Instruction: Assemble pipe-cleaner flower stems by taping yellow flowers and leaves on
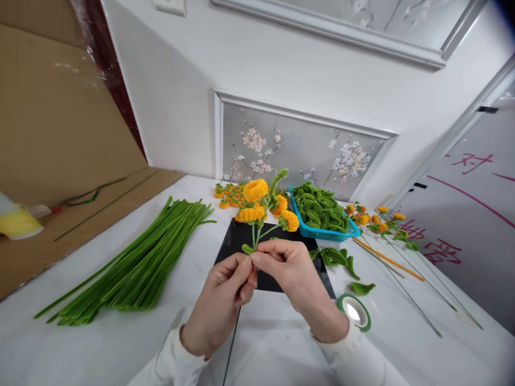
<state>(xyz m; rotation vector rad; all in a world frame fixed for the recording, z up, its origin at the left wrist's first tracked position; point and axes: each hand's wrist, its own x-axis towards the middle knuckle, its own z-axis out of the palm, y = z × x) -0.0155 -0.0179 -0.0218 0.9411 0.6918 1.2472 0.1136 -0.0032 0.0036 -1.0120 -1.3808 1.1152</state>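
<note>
Between my hands stands a pipe-cleaner flower stem (254,236) bearing several fuzzy orange blooms (256,190) and a green tip. Its thin dark wire runs down below my fingers. My left hand (225,292) is closed, thumb and fingers pinching the stem just under a small green leaf (248,249). My right hand (292,268) is closed too, its thumb and forefinger pinched at the same spot from the right. Whatever lies right between the fingertips is hidden. Under the hands is a black board (273,281) on the white table.
Green pipe cleaners (140,262) lie bundled on the left. A blue basket (330,233) holds green leaves, with loose leaves (333,256) before it. Green tape (354,312) sits beside my right wrist. Finished flower stems (402,284) lie right; small orange blooms (229,194) are at the back.
</note>
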